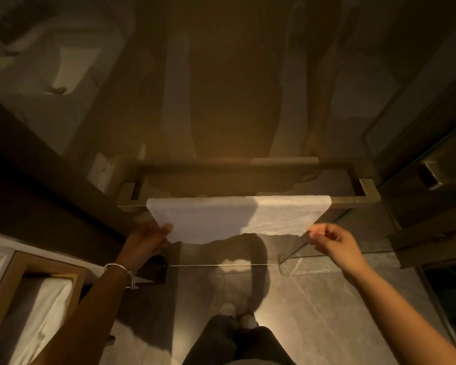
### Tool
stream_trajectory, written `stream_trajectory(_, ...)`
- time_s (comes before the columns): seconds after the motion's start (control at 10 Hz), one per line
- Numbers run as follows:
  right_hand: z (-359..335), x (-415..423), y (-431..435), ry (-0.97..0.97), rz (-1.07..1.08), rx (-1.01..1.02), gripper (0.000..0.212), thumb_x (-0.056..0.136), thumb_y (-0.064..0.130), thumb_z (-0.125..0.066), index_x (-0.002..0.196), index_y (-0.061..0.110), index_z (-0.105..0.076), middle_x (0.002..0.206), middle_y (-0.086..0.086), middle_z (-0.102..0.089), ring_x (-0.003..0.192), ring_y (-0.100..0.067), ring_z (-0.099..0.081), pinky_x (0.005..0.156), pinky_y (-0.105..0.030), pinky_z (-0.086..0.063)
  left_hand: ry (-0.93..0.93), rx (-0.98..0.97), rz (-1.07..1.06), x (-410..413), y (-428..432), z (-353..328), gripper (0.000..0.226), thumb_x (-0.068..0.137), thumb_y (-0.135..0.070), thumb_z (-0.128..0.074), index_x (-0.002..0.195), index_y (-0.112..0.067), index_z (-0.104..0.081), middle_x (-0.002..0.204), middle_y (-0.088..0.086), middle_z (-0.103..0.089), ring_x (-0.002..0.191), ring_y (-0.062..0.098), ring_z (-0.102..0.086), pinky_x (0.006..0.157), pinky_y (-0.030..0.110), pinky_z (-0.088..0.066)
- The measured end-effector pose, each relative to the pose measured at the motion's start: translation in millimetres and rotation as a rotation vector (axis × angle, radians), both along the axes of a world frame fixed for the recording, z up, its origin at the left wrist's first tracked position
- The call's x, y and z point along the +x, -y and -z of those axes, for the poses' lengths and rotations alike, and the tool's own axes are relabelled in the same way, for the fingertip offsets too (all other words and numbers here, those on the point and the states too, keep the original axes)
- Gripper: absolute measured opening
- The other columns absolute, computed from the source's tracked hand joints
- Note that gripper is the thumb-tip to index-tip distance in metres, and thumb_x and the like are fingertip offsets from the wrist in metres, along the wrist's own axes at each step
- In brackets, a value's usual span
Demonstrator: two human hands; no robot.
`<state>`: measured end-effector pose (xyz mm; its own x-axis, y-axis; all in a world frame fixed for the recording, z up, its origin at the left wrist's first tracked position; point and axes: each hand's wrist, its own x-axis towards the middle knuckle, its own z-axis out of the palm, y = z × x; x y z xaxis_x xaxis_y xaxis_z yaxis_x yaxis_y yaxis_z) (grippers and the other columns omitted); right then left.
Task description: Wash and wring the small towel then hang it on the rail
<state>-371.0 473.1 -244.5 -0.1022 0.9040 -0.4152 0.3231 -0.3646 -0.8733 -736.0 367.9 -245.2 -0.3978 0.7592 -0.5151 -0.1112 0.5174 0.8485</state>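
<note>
A small white towel [221, 218] hangs spread flat over the front bar of a brass-coloured rail [353, 200] fixed to the glossy wall. My left hand [145, 242], with a silver bangle on its wrist, pinches the towel's lower left corner. At the lower right corner, the thumb and forefinger of my right hand [334, 239] are closed at the towel's edge. The towel's back half is hidden behind the bar.
A dark counter edge [50, 164] runs diagonally on the left, with a bin lined in white [37, 306] below it. A glass panel [300, 248] stands under the rail. A metal fitting [432, 172] projects at the right. My feet [237, 317] stand on the tiled floor.
</note>
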Motion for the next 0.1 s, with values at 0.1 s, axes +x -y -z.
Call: stream_trajectory(0.1, 5.6, 8.0, 18.9, 0.009, 0.003, -0.022, 0.010, 0.088, 0.011, -0.055, 0.084, 0.011, -0.064, 0.075, -0.006, -0.063, 0.064, -0.016, -0.054, 0.057, -0.024, -0.041, -0.081, -0.063, 0.034, 11.7, 13.0, 5.1, 0.008, 0.084, -0.024, -0.063, 0.081, -0.018, -0.061, 0.087, 0.003, -0.066, 0.080, 0.015, -0.064, 0.062, 0.022, -0.048)
